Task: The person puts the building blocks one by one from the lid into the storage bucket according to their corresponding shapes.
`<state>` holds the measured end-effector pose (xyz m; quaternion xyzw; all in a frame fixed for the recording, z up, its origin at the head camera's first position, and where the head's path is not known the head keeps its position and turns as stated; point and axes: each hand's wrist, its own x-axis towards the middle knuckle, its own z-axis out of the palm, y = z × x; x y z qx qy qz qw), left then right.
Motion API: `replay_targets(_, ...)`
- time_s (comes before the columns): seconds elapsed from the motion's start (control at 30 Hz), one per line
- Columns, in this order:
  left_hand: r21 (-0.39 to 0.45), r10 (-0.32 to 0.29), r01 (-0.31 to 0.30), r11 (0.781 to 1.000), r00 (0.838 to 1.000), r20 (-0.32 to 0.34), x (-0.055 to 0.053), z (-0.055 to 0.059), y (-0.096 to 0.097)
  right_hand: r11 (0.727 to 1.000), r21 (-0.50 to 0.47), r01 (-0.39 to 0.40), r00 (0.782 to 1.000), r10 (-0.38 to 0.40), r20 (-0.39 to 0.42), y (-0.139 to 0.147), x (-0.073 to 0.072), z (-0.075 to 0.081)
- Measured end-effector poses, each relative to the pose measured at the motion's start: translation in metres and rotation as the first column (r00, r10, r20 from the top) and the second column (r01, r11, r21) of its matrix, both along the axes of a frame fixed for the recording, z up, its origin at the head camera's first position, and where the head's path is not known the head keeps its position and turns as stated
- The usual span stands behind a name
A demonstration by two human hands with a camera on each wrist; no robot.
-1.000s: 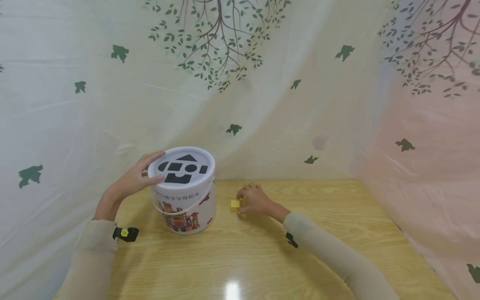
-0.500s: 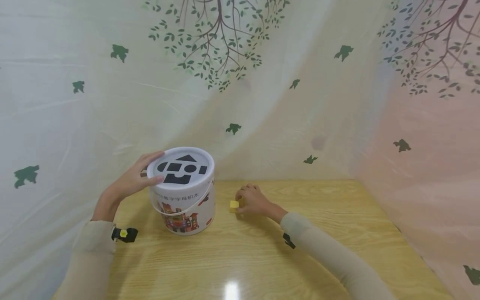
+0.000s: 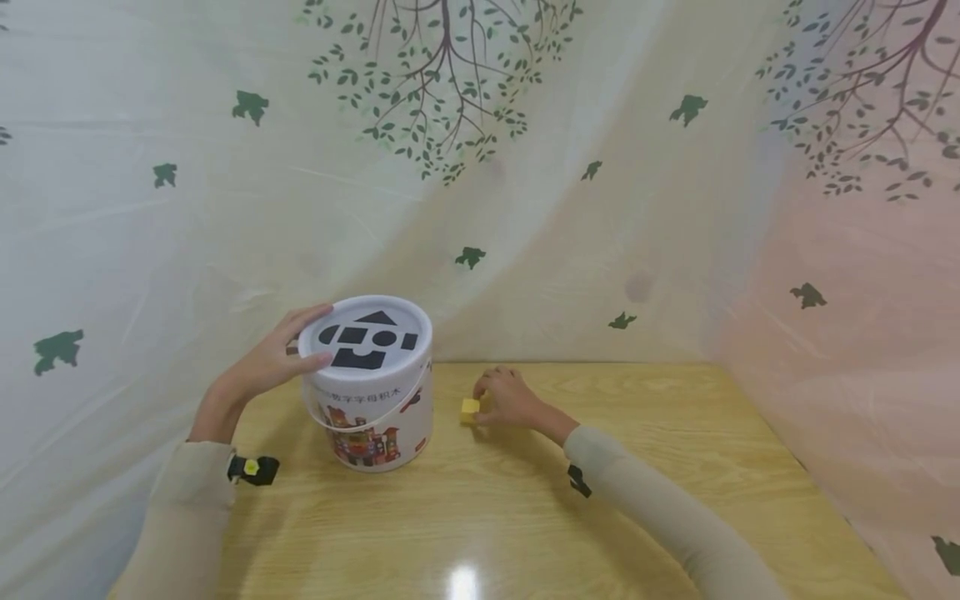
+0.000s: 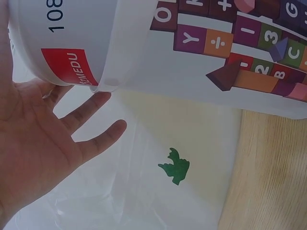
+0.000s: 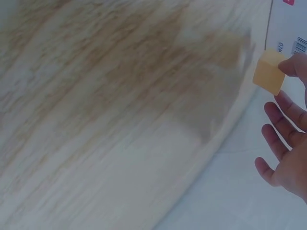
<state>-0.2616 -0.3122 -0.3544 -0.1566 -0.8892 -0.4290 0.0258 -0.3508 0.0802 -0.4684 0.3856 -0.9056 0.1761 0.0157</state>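
Observation:
A white toy-block bucket (image 3: 408, 425) stands upright on the table, its lid (image 3: 369, 358) on and printed with black shapes. My left hand (image 3: 262, 362) rests on the lid's left edge, thumb at the near side and fingers towards the back. In the left wrist view the bucket's printed wall (image 4: 158, 62) fills the top, and three spread, fairly straight fingers show beside the rim. Right of the bucket, my right hand (image 3: 513, 402) pinches a small yellow cube block (image 3: 469, 411) between thumb and index finger. The right wrist view shows the block (image 5: 268, 72) with the other fingers apart from it.
A wooden table (image 3: 600, 533) lies under everything, with a bright reflection at its front. Behind it hangs a pale sheet (image 3: 540, 275) printed with branches and green birds, and it continues along both sides. A thin white carrying handle (image 3: 367, 423) hangs across the bucket's front.

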Motion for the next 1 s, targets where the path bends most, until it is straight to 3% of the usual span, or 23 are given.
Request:
replay_targets(0.53, -0.003, -0.013, 0.013, 1.0, 1.0, -0.012, -0.006, -0.006, 0.001, 0.999, -0.043, -0.033, 0.997, 0.03, -0.068, 0.01, -0.005, 0.036)
replay_targets(0.73, 0.013, -0.037, 0.037, 0.999, 0.999, -0.035, -0.006, -0.006, 0.001, 0.998, -0.07, -0.003, 0.997, -0.003, -0.078, 0.009, -0.01, 0.063)
replay_targets(1.0, 0.0, -0.026, 0.026, 1.0, 0.999, -0.036, -0.006, -0.003, -0.001, 0.987, -0.158, 0.026, 0.992, -0.044, -0.116, 0.004, -0.015, 0.108)
